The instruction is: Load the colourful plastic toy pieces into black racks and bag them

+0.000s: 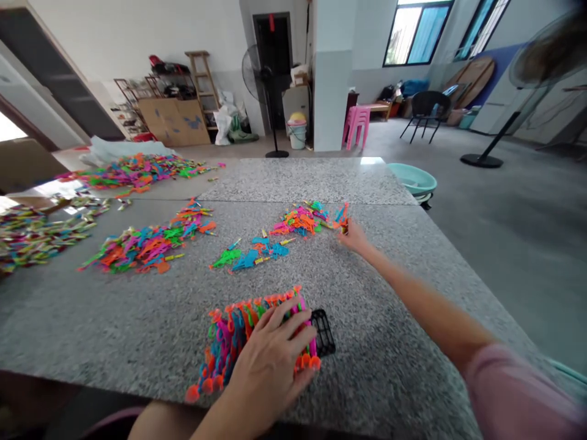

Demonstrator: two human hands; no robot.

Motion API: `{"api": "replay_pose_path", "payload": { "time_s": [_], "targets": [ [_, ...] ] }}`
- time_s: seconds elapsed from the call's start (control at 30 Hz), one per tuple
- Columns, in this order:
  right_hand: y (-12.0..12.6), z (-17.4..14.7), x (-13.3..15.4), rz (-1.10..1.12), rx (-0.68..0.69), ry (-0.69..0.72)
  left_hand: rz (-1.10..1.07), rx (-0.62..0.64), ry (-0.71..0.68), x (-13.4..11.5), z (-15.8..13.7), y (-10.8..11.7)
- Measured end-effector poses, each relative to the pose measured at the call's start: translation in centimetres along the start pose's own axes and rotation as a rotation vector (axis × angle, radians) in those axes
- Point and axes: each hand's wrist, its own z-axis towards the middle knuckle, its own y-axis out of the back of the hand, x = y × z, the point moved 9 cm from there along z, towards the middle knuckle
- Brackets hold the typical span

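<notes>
My left hand (270, 351) lies flat across a row of colourful plastic toys (229, 333), its fingers spread over the right end. The toys look like small dart guns with orange suction-cup tips, packed side by side. A black plastic rack (323, 333) sticks out at the right of the row. Farther off, my right hand (352, 237) has its fingers closed on an orange and blue toy dart gun (342, 215), partly hidden by them. Just left of it lies a small pile of mixed toys (302, 219). Several loose blue and green ones (250, 258) are nearer.
Another toy pile (147, 247) lies left on the speckled stone table (389, 293). A larger heap (137, 171) is behind it, and small yellowish pieces (41, 235) cover the far left. A teal basin (413, 178) stands beyond the right edge, with a standing fan (490, 150) behind.
</notes>
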Motion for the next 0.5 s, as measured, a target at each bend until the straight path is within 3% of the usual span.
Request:
{"api": "replay_pose_path", "payload": {
  "time_s": [0.1,0.2,0.27,0.37,0.5],
  "targets": [
    [-0.8,-4.7,-0.8,0.325,0.116,-0.011,0.019,-0.005,-0.023,-0.4,0.1,0.4],
    [-3.0,-9.6,0.6,0.524,0.299,0.027,0.051,0.004,-0.05,-0.7,0.2,0.5],
    [-4.0,-12.3,2.4,0.504,0.355,0.119,0.072,0.01,-0.062,-0.8,0.2,0.5],
    [-4.8,-14.7,5.0,0.393,0.331,0.273,0.102,0.02,-0.067,-0.8,0.2,0.4],
    [-7.0,-15.8,7.2,0.491,0.335,0.317,0.138,0.035,-0.085,-0.5,0.4,0.1]
  ]
}}
